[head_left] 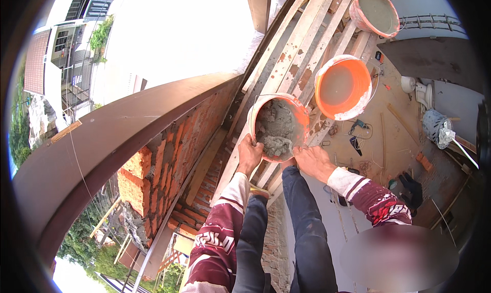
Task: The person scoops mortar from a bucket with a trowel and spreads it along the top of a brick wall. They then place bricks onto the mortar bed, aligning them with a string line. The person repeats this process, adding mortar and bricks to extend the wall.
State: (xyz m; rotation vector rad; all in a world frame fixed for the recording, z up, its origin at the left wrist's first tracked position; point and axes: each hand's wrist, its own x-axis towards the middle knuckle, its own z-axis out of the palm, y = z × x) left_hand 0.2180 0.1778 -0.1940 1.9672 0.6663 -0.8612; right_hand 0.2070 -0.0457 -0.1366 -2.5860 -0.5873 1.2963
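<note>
An orange bucket (305,120) with wet grey mortar (277,127) inside stands on the wooden planks in front of my feet. Its near rim is held from both sides: my left hand (249,155) grips it at the left, thumb over the edge, and my right hand (314,163) closes on it at the right. The fingers beneath the rim are partly hidden. Just beyond to the right is a second orange bucket (361,83) of murky grey water, its wire handle hanging outward. Farther off, another orange bucket (356,14) also holds greyish liquid.
Spaced wooden planks (302,37) form a raised platform, with gaps between them. A brick wall (176,139) and brown beam (153,101) run along the left, dropping to the outdoors. Far below at right, a floor (376,139) carries a drill (361,124), cables and timber.
</note>
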